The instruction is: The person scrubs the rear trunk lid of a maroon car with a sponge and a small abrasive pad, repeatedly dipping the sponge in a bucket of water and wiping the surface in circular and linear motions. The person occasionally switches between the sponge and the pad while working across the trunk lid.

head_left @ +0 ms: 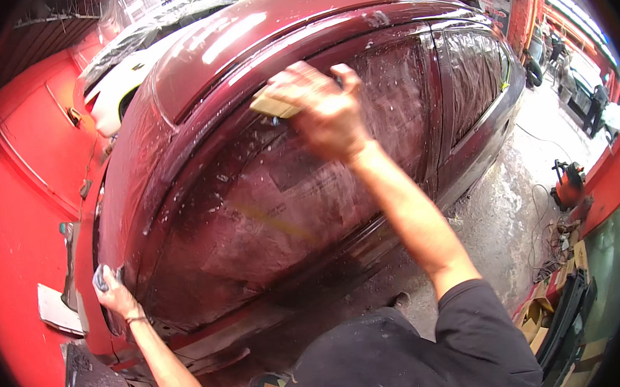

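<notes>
Head view: I see right hand fingers clamped on stiff tan block, flat against wet, slippery car door; left hand pinches soft grey cloth.

A car body workshop: masked maroon car, red walls, scattered tools.

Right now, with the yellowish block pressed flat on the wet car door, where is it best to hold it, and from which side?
Hold the yellowish block across its back, coming from above, away from the dark red car door. Its flat working face lies against the panel, so only the back and edges are free. The right hand already lies over it this way, fingers spread on top, likely giving even pressure.
</notes>
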`<state>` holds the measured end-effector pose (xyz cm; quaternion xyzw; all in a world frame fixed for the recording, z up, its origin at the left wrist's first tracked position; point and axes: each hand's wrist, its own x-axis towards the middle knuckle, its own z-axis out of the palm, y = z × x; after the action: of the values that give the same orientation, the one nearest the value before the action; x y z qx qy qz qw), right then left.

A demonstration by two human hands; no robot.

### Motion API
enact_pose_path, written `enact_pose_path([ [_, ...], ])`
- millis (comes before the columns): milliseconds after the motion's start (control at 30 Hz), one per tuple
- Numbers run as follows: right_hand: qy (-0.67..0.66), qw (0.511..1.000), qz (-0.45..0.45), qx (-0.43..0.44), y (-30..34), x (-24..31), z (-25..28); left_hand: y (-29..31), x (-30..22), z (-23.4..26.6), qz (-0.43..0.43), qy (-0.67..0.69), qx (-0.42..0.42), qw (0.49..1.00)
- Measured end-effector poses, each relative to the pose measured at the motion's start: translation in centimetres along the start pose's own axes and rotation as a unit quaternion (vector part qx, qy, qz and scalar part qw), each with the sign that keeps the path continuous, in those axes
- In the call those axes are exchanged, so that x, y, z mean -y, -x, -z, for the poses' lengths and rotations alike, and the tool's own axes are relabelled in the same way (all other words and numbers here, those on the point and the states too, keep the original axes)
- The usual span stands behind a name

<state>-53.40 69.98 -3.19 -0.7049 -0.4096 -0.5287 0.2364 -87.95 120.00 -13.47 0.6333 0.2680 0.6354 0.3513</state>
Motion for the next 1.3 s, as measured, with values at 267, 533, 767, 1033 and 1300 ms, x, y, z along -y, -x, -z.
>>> enact_pose_path([
  [267, 0.074, 0.981, -0.164, -0.075, 0.5, -5.0, 0.3, -1.2, -14.7, -7.2, 0.072, 0.111, 0.235, 0.963],
  [533, 0.123, 0.954, -0.260, -0.085, -0.3, -18.3, 4.6, 2.0, -29.9, -18.7, -0.044, 0.069, 0.463, 0.883],
  [767, 0.051, 0.984, -0.144, -0.094, 0.0, -15.4, 1.9, 6.4, -37.8, -30.8, -0.130, 0.029, 0.571, 0.810],
  [1033, 0.108, 0.949, -0.283, -0.083, 1.3, -29.9, 7.6, 13.3, -48.3, -42.2, -0.202, -0.018, 0.614, 0.762],
  [1300, 0.077, 0.992, -0.095, -0.015, 2.2, -29.4, 8.0, 19.9, -56.0, -56.0, -0.367, -0.038, 0.623, 0.690],
])
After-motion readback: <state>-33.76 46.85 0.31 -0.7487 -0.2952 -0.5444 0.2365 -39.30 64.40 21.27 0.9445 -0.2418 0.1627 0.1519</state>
